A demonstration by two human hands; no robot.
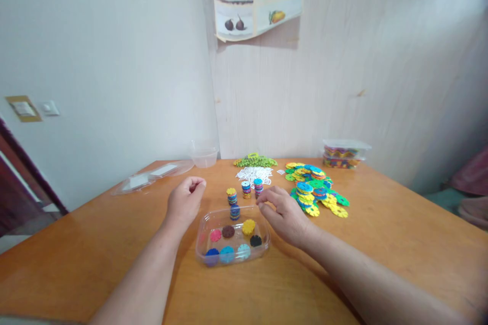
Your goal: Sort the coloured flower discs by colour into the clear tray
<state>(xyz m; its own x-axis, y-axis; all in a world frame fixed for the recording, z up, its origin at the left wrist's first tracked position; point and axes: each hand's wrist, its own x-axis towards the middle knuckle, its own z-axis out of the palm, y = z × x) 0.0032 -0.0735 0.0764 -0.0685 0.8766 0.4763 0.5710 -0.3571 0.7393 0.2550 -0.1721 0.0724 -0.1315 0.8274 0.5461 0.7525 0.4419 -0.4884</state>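
My left hand (pixel 185 202) is raised at the left of the clear plastic container (pixel 199 244), its fingers curled and thumb pressed to the index finger. Whatever it may hold is hidden. Over the container's right rim is my right hand (pixel 285 215), fingers bent but apart, with nothing visible in them. Its fingertips are close to a stack of coloured discs (pixel 258 186); contact is unclear. Inside the container lie several notched plastic discs, among them a yellow one (pixel 249 227), a brown one (pixel 228 231) and a black one (pixel 255 240).
Behind the container stand more disc stacks (pixel 246 190). Farther back are white pieces (pixel 254 175), green pieces (pixel 257 161) and a heap of large discs (pixel 316 185). Lidded boxes (pixel 342 156) stand at back right, a clear tub (pixel 205 156) and lids (pixel 152 176) at back left.
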